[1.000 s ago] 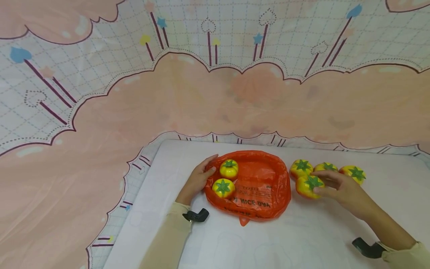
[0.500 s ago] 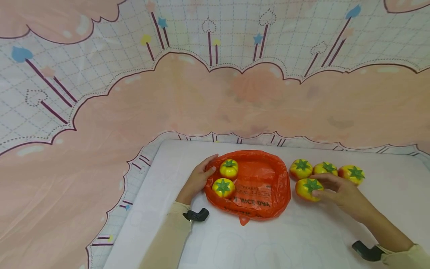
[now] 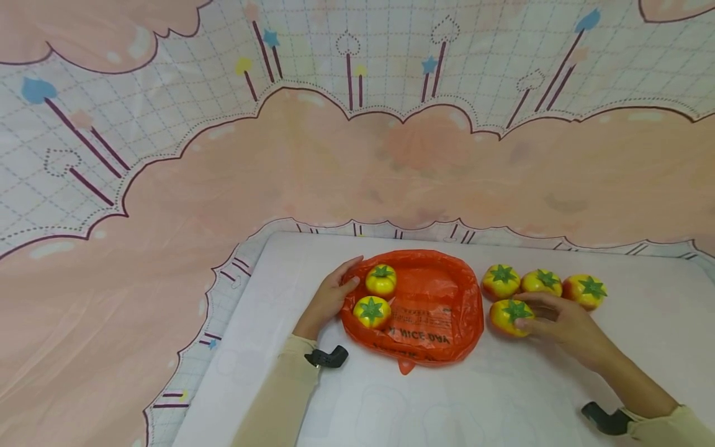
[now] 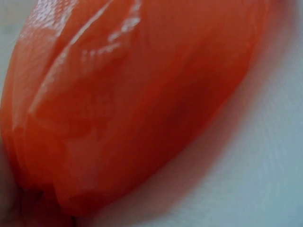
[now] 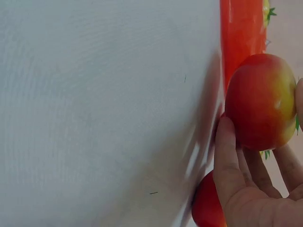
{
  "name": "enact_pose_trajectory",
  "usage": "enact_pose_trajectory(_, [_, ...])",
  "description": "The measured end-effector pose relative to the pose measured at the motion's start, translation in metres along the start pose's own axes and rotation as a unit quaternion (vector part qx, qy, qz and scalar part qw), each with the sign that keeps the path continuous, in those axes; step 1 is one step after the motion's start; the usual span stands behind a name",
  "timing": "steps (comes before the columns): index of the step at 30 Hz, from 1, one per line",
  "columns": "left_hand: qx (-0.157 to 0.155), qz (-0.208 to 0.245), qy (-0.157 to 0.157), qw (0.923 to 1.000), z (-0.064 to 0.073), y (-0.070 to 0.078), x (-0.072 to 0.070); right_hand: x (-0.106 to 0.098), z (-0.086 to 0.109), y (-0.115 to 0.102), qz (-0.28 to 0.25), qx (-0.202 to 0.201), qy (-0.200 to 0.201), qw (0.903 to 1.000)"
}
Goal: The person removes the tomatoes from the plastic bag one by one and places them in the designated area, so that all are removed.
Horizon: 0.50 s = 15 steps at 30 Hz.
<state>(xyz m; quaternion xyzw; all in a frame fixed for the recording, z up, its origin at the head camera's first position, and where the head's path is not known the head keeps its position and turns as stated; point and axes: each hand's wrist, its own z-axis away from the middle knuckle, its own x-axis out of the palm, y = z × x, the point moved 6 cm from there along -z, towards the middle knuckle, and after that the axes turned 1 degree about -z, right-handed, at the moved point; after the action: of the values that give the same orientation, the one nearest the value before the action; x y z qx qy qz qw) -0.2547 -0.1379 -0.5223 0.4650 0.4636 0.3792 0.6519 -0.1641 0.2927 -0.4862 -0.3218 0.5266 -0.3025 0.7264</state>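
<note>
Fruit (image 3: 505, 318), yellow blushing into red and capped with a green star of leaves, sits in the right hand (image 3: 564, 326), pinched between thumb and fingers. It is just beside the right side of an opened red plastic bag (image 3: 424, 279) and over the white surface (image 3: 413, 410); whether it touches that surface I cannot tell. The right wrist view shows its smooth red underside, with one fingertip set against the edge of it.

The left hand (image 3: 329, 298) grips the bag's left rim, thumb laid over the edge and the other fingers along the outside. The bag stands spread in a rounded shape (its black lettering includes NICE DAY), and inside, against the left side, two similar pieces (image 3: 372, 312) lie one behind the other, leaf tops up.

Beyond the right hand's catch, a row of three more (image 3: 540, 281) lies close together on the surface, well apart from the pair in the bag. Both forearms wear pale sleeves (image 3: 276, 391), with a dark device (image 3: 326, 357) at each wrist. Behind everything hangs a peach-and-white patterned cloth (image 3: 391, 167).
</note>
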Motion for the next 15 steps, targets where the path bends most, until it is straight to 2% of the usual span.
enact_pose_trajectory(15, [-0.001, 0.0, -0.001, 1.0, -0.0009, -0.0003, -0.0001, 0.0046, -0.0027, 0.0026, 0.024, -0.004, 0.013, 0.9996])
